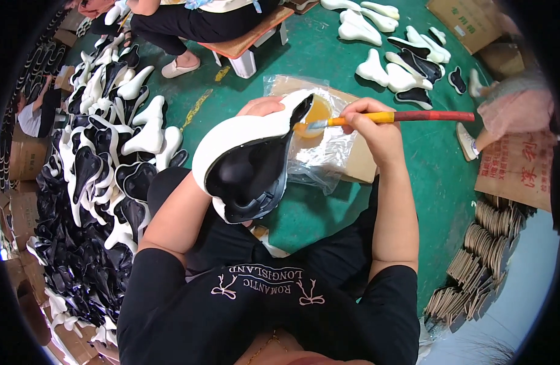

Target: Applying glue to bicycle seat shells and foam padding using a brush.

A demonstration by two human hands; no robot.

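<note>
A bicycle saddle (pixel 218 141), white padding around a hollow black shell (pixel 246 173), is tilted before me with its narrow nose up and right. My left hand (pixel 263 107) is closed on its far side, the fingers partly hidden behind it. In my right hand (pixel 371 128) I grip a paintbrush (pixel 423 116) with a yellow and red handle. Its orange-stained bristles are at the edge of the saddle's nose; whether they touch I cannot tell. Just behind the nose is amber liquid (pixel 320 111), partly hidden, on a plastic-covered cardboard box (pixel 360 159).
At left is a big heap of white saddle pads (pixel 147 128) and black shells (pixel 79 274). More saddle parts (pixel 372 68) lie on the green floor (pixel 438 158) at far right. A person sits on a stool (pixel 246 45) ahead; another person's leg (pixel 490 131) is at right, near stacked cardboard pieces (pixel 474 261).
</note>
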